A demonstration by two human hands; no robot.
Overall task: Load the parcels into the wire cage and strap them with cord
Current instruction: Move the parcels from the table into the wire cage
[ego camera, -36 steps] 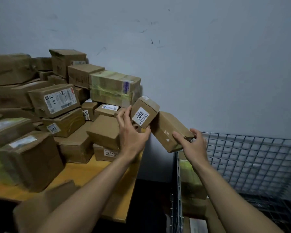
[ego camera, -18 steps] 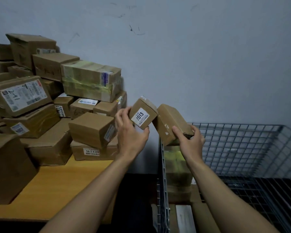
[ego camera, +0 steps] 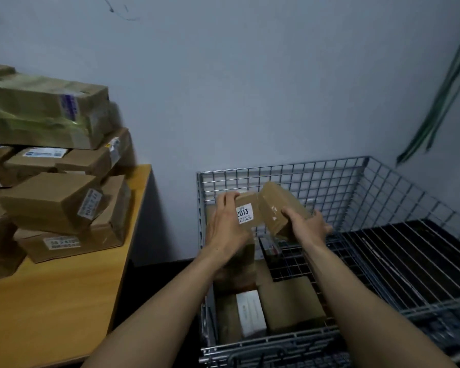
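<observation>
My left hand [ego camera: 227,227] grips a small brown parcel with a white "2013" label [ego camera: 246,212]. Beside it my right hand [ego camera: 307,224] holds a longer brown parcel [ego camera: 279,205], tilted, touching the small one. Both parcels hang over the left back part of the wire cage [ego camera: 409,187], inside its rim. Several parcels lie in the cage along its left side, among them a brown box [ego camera: 290,304] and a white box [ego camera: 250,314]. A strip of green cord [ego camera: 436,110] hangs on the wall at the right.
A wooden table [ego camera: 64,301] stands left of the cage, with a pile of brown parcels [ego camera: 51,203] stacked against the wall. A dark gap separates table and cage. The cage's right half shows a bare wire floor [ego camera: 396,256].
Both hands carried their parcels to the right and down, from beside the table pile to over the cage. The view swung right with them.
</observation>
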